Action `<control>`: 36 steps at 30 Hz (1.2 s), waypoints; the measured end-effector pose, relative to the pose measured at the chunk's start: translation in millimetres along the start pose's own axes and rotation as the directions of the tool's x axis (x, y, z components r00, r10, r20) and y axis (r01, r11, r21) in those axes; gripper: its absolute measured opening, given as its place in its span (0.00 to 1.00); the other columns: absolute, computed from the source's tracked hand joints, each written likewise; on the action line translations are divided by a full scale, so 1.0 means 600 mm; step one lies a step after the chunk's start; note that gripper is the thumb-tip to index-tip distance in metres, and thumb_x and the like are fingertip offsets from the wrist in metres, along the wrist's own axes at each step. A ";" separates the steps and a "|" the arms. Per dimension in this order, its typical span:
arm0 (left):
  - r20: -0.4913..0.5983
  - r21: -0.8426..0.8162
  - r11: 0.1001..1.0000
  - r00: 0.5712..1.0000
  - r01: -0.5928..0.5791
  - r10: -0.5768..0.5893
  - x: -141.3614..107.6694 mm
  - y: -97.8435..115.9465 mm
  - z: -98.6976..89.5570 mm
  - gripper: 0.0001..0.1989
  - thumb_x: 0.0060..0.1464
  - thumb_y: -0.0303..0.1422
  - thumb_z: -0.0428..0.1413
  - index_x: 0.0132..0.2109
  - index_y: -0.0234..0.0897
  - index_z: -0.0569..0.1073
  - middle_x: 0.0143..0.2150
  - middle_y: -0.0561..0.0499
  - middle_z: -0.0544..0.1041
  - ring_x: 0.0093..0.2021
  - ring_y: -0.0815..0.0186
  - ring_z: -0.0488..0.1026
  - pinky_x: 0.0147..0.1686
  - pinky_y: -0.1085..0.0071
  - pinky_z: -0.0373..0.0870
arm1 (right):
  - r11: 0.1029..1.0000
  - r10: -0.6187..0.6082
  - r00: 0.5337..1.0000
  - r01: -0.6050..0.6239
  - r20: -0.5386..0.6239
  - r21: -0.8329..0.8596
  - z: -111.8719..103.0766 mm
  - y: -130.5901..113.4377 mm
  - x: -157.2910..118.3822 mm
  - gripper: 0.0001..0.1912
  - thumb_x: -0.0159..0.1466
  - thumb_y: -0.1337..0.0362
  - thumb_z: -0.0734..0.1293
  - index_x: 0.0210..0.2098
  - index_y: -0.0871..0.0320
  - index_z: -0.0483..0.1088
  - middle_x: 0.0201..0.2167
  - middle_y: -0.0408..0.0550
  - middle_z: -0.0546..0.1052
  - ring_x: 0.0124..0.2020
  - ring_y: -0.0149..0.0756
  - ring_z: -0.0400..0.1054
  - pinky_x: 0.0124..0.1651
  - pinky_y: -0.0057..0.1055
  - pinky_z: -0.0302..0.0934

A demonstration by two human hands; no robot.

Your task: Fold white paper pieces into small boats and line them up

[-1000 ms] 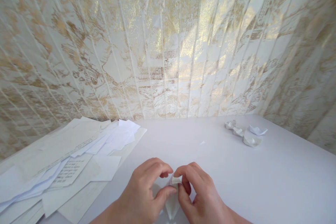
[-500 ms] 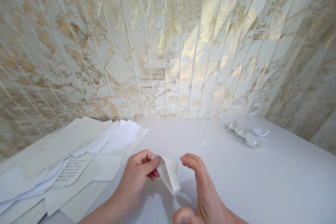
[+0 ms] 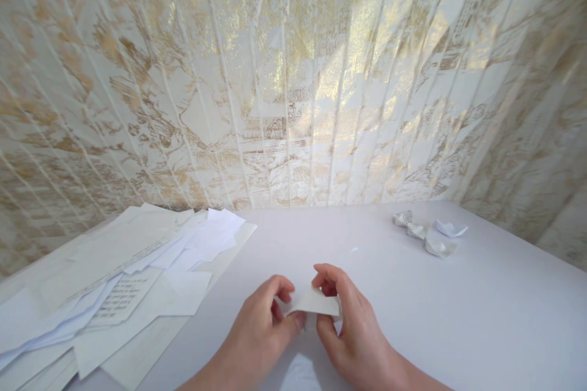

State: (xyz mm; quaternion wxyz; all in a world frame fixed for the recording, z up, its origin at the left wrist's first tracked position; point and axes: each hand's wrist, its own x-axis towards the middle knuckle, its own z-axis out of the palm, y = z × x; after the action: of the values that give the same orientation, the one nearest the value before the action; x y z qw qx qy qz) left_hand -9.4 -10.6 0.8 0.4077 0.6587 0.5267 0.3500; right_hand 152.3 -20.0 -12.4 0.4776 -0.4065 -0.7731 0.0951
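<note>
A small folded piece of white paper (image 3: 315, 302) is held between my two hands just above the white table. My left hand (image 3: 263, 321) has its thumb against the paper's lower left edge, with the fingers curled behind it. The right end of the paper is pinched by my right hand (image 3: 351, 317), thumb below and fingers above. The underside of the fold is mostly hidden by my fingers. A shadow falls on the table beneath.
On the left lies a spread pile of paper sheets (image 3: 169, 293), some with printed text. Several small folded paper pieces (image 3: 440, 247) sit at the back right. A tiny paper scrap (image 3: 353, 250) lies on the table (image 3: 477, 317). A patterned curtain (image 3: 293, 104) hangs behind.
My right hand has moved in from the right and closed on the paper, which has turned from hanging diagonally to lying nearly level. My left hand has shifted its hold and moved slightly right.
</note>
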 end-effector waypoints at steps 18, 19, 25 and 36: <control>0.210 -0.390 0.921 0.974 0.006 0.082 -0.004 0.018 -0.007 0.12 0.39 0.34 0.61 0.32 0.35 0.69 0.28 0.54 0.66 0.29 0.68 0.60 0.29 0.72 0.57 | 0.988 -0.137 0.990 0.139 -0.030 0.069 0.001 -0.008 0.000 0.09 0.59 0.76 0.59 0.32 0.56 0.58 0.26 0.42 0.66 0.26 0.29 0.62 0.29 0.24 0.59; 0.248 -0.463 0.885 0.966 0.056 0.069 -0.003 0.016 -0.008 0.14 0.38 0.36 0.62 0.32 0.35 0.69 0.27 0.54 0.65 0.28 0.69 0.59 0.28 0.73 0.56 | 0.986 -0.149 0.988 0.152 -0.036 0.072 0.000 -0.010 0.001 0.09 0.59 0.76 0.59 0.32 0.56 0.59 0.25 0.42 0.66 0.26 0.29 0.62 0.28 0.24 0.59; 0.307 -0.663 0.724 0.951 0.189 0.033 0.001 0.008 -0.007 0.18 0.35 0.40 0.66 0.28 0.34 0.68 0.24 0.56 0.65 0.27 0.70 0.60 0.28 0.74 0.54 | 0.981 -0.136 0.988 0.144 -0.071 0.126 -0.005 -0.022 0.005 0.08 0.59 0.76 0.59 0.30 0.57 0.60 0.24 0.42 0.65 0.24 0.28 0.61 0.27 0.24 0.58; 0.380 -0.750 0.617 0.919 0.241 0.103 0.001 0.015 -0.006 0.15 0.43 0.39 0.62 0.25 0.34 0.65 0.26 0.54 0.63 0.28 0.69 0.62 0.28 0.73 0.55 | 0.942 -0.096 0.995 0.086 0.013 0.324 -0.008 -0.031 0.007 0.10 0.58 0.77 0.58 0.32 0.56 0.63 0.26 0.42 0.63 0.25 0.28 0.60 0.27 0.23 0.58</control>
State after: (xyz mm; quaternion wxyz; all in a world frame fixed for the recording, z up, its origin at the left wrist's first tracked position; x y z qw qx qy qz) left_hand -9.2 -10.5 10.4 0.7625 0.4484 0.2547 0.3907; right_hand 145.1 -29.9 2.8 0.5304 -0.2851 -0.7718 0.2043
